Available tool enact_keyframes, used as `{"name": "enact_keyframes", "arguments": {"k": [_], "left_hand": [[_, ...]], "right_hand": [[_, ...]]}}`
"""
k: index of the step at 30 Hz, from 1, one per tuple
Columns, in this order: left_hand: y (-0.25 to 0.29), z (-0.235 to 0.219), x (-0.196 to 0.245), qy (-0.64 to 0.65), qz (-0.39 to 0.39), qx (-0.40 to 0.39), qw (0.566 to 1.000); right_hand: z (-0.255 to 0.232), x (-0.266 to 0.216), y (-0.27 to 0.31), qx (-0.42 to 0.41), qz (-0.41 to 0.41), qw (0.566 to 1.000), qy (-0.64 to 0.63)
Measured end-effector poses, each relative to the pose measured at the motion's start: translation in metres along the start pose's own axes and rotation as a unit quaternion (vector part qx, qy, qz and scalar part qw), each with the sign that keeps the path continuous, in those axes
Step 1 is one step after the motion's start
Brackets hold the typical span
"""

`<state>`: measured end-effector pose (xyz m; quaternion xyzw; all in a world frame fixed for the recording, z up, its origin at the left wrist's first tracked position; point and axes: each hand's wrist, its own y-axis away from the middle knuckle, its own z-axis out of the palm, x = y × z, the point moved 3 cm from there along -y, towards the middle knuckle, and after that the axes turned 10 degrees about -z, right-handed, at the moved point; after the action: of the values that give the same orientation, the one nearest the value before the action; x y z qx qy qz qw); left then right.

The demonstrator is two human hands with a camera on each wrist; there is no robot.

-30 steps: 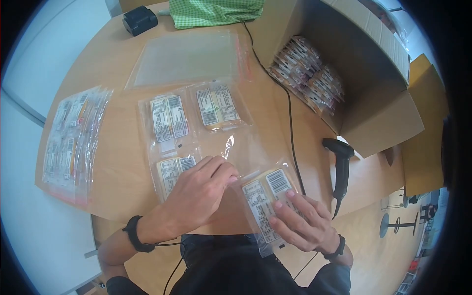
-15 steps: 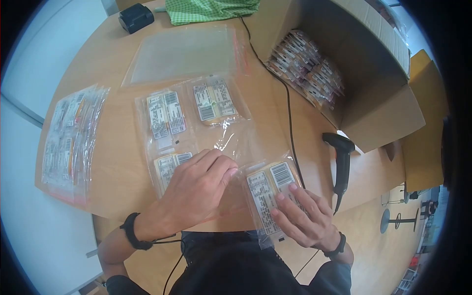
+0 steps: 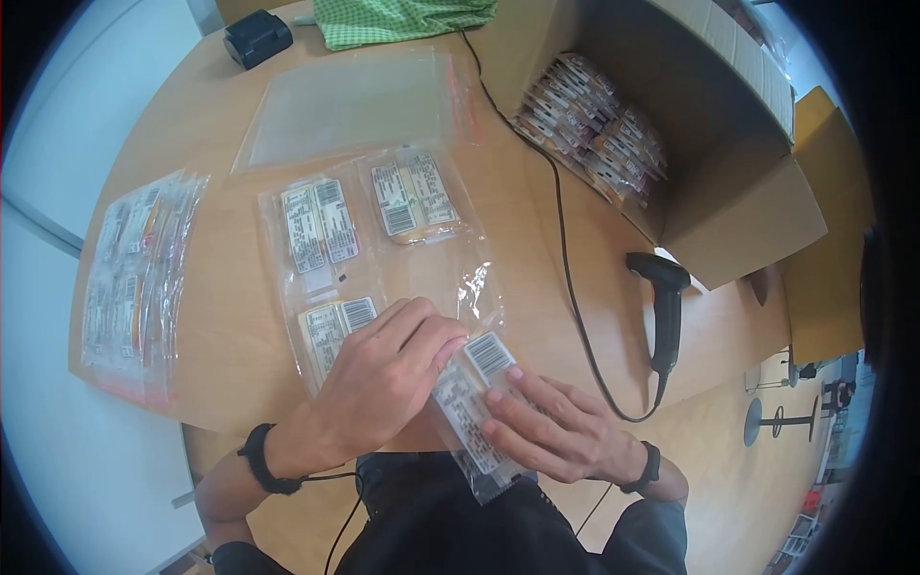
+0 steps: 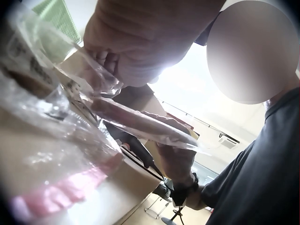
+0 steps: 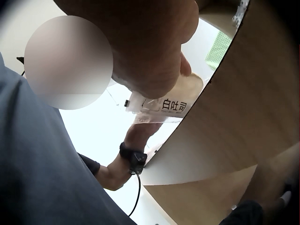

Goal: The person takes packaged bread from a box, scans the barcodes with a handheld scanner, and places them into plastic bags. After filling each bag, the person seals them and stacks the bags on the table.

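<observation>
My left hand [image 3: 383, 372] pinches the near edge of a large clear plastic bag [image 3: 429, 280], fingertips curled together. Inside the bag lie three sealed bread packets with barcode labels: one top left [image 3: 319, 230], another top right [image 3: 414, 199], and a third lower left [image 3: 320, 337], partly covered by my left hand. My right hand [image 3: 561, 429] grips a further bread packet [image 3: 467, 414], fingers across its label side and thumb hidden below. This packet is tilted, its far end right at my left fingertips and the bag's edge. Chinese print shows on its underside [image 5: 171, 105] in the right wrist view.
Filled bags [image 3: 139, 278] are stacked at the left. Flat unfilled bags [image 3: 350, 105] lie at the back, near a green checked cloth [image 3: 402, 21] and a black device [image 3: 257, 38]. An open carton [image 3: 738, 206] with many packets [image 3: 594, 129] and a corded barcode scanner [image 3: 661, 307] stand right.
My right hand has brought its packet leftward, up to the left fingertips. The left hand keeps its pinch on the bag, almost in place.
</observation>
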<state>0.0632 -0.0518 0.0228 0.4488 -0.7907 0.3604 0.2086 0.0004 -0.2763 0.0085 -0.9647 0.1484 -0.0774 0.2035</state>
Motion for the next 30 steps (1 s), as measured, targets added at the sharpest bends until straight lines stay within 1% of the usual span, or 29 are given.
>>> {"name": "enact_keyframes", "arguments": {"k": [1, 2, 4, 5, 8, 9, 11, 12, 14, 18, 23, 26, 30], "left_hand": [[0.0, 0.0, 0.0, 0.0, -0.004, -0.011, 1.0], [0.0, -0.001, 0.0, 0.0, -0.008, -0.022, 1.0], [-0.001, -0.001, 0.001, 0.01, -0.016, -0.009, 1.0], [-0.002, -0.001, 0.001, 0.021, -0.021, 0.003, 1.0], [-0.001, 0.0, 0.003, 0.004, -0.009, -0.001, 1.0], [-0.001, 0.0, 0.003, 0.003, -0.008, 0.0, 1.0], [-0.001, 0.0, 0.003, -0.004, 0.002, -0.002, 1.0], [-0.001, 0.0, 0.002, -0.003, 0.002, -0.002, 1.0], [0.0, 0.001, 0.0, -0.019, 0.023, -0.028, 0.999], [0.0, 0.0, -0.001, -0.013, 0.018, -0.032, 0.999], [0.0, -0.004, -0.001, -0.016, 0.02, -0.02, 0.999], [0.001, -0.002, -0.003, -0.014, 0.014, -0.004, 1.0], [0.0, -0.003, -0.002, -0.013, 0.008, -0.008, 1.0]], "right_hand": [[0.001, -0.001, 0.0, 0.0, -0.002, 1.0, 0.0], [0.002, -0.006, -0.001, 0.009, -0.021, 1.0, -0.014], [0.004, -0.015, -0.002, 0.019, -0.059, 0.998, -0.03], [0.005, -0.017, -0.003, 0.019, -0.058, 0.998, -0.03], [0.002, -0.017, -0.006, 0.035, -0.025, 0.997, -0.057], [0.003, -0.015, -0.005, 0.035, -0.025, 0.997, -0.056], [0.001, -0.012, -0.002, 0.065, -0.025, 0.996, -0.052], [0.0, -0.009, 0.0, 0.064, -0.025, 0.996, -0.052], [-0.001, -0.001, 0.001, 0.034, -0.003, 0.996, -0.087], [0.002, 0.005, -0.001, 0.055, -0.01, 0.994, -0.09], [0.001, 0.006, -0.006, 0.065, -0.016, 0.997, -0.046], [0.002, 0.006, -0.005, 0.052, -0.022, 0.998, -0.039], [-0.001, 0.006, -0.002, 0.06, -0.018, 0.998, -0.03]]}}
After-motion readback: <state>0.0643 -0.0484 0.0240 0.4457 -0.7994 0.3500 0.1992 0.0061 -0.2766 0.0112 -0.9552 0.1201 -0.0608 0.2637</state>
